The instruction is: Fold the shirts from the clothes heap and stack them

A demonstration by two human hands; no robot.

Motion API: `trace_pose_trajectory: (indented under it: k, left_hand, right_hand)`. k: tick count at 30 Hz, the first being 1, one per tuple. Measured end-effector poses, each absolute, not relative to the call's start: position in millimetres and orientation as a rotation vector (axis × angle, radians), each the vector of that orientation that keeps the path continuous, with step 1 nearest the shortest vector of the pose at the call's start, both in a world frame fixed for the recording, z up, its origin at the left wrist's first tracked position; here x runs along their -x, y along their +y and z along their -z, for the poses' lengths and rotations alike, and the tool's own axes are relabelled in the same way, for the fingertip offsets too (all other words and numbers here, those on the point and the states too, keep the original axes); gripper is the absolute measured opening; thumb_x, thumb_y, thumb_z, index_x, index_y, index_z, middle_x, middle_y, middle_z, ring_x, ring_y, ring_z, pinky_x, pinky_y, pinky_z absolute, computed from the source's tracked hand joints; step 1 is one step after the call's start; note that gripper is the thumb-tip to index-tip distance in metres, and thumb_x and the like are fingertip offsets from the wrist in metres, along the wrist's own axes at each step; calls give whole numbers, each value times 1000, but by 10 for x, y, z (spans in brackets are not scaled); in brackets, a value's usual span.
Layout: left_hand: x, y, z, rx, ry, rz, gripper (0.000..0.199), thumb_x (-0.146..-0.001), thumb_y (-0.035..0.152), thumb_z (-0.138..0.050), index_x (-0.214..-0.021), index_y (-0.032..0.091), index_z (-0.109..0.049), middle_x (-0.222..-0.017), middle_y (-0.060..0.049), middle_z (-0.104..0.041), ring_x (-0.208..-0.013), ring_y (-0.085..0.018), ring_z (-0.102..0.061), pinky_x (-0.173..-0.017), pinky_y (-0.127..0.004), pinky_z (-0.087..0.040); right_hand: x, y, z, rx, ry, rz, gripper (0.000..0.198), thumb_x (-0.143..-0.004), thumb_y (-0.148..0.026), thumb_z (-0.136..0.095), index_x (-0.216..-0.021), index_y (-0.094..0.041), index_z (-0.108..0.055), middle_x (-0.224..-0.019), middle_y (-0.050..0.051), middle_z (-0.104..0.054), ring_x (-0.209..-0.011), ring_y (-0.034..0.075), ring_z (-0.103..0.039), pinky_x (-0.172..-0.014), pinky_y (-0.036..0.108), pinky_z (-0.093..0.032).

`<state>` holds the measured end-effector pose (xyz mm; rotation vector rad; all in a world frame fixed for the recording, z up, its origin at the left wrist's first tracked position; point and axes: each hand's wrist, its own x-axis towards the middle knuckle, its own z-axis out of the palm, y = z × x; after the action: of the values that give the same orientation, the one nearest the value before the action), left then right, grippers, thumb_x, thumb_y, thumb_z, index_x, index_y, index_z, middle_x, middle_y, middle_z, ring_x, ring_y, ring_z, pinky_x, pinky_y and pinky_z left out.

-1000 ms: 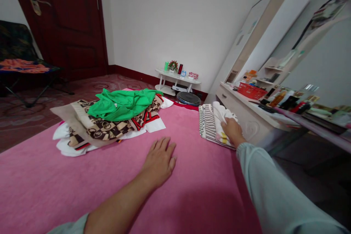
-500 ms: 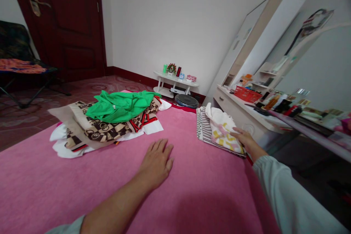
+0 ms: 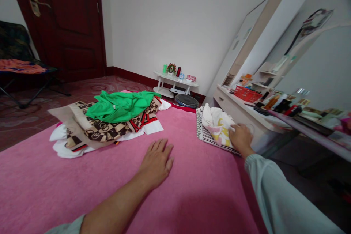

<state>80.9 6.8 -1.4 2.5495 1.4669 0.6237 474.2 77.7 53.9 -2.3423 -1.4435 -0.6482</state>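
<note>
My left hand (image 3: 156, 164) lies flat on the pink bedspread (image 3: 192, 179), fingers stretched out and nothing held. At the right edge of the bed, my right hand (image 3: 241, 138) has its fingers bent onto the near right end of a white garment (image 3: 219, 126) with a pink and yellow print. That garment is bunched on top of folded black-and-white striped cloth (image 3: 203, 131). To the left, a crumpled green garment (image 3: 120, 106) rests on a brown and beige patterned garment (image 3: 101, 129), with white cloth (image 3: 67, 150) showing underneath.
A dressing table (image 3: 238, 108) with a red basket (image 3: 246, 94) and several bottles stands close on the right. Beyond the bed are a small white shelf (image 3: 175, 77) and a dark round object (image 3: 186, 100). A folding chair (image 3: 16, 51) is at the left, beside a dark red door (image 3: 60, 25).
My right hand has moved left onto the white garment, its fingers now bent against it. The garment is more bunched and pushed left, baring more striped cloth. My left hand has not moved.
</note>
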Motion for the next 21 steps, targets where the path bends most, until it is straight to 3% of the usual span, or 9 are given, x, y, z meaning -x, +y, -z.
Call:
trace_pose_trajectory:
  k: [3, 6, 9, 14, 17, 21]
  left_hand:
    - [-808, 68, 11, -2544, 1467, -614, 46, -94, 39, -38, -136, 23, -50, -147, -10, -40, -136, -27, -34, -114, -48, -22]
    - [-804, 68, 8, -2543, 1463, -610, 46, -94, 39, -39, -136, 23, -50, -147, -10, -40, -136, -27, -34, -114, -47, -22]
    - [-803, 66, 3, -2542, 1462, -610, 46, -94, 39, -39, -136, 23, -49, -147, -11, -40, -136, -27, -34, -114, -47, -22]
    - [-811, 65, -2, -2542, 1470, -603, 47, -94, 39, -40, -136, 22, -49, -147, -11, -40, -136, -28, -34, -114, -47, -23]
    - [-812, 71, 8, -2544, 1472, -606, 47, -94, 38, -39, -137, 22, -49, -148, -11, -39, -136, -28, -34, -114, -47, -23]
    - [-806, 79, 23, -2550, 1468, -604, 47, -94, 38, -38, -137, 22, -49, -148, -11, -39, -136, -27, -34, -114, -47, -22]
  right_hand:
    - [-4438, 825, -565, 2174, -1770, 643, 41, -90, -29, -41, -124, -16, -61, -137, 14, -51, -124, 29, -46, -102, 45, -36]
    - [-4209, 846, -588, 2095, -2162, 435, 46, -92, -32, -39, -136, -21, -50, -149, 12, -38, -133, 30, -37, -103, 50, -35]
    - [-4120, 831, -578, 2013, -2344, 320, 42, -93, -35, -37, -129, -24, -57, -149, 10, -38, -134, 30, -36, -105, 55, -30]
    - [-4348, 768, -541, 2043, -1820, 426, 40, -91, -32, -37, -112, -15, -67, -121, 12, -64, -111, 24, -57, -96, 37, -43]
    - [-4672, 683, -513, 2239, -1369, 501, 42, -84, -32, -46, -116, -13, -65, -117, 16, -63, -104, 29, -60, -86, 40, -48]
    - [-5071, 576, -495, 2508, -1010, 279, 53, -76, -47, -57, -114, -11, -67, -105, 22, -67, -99, 37, -63, -77, 45, -50]
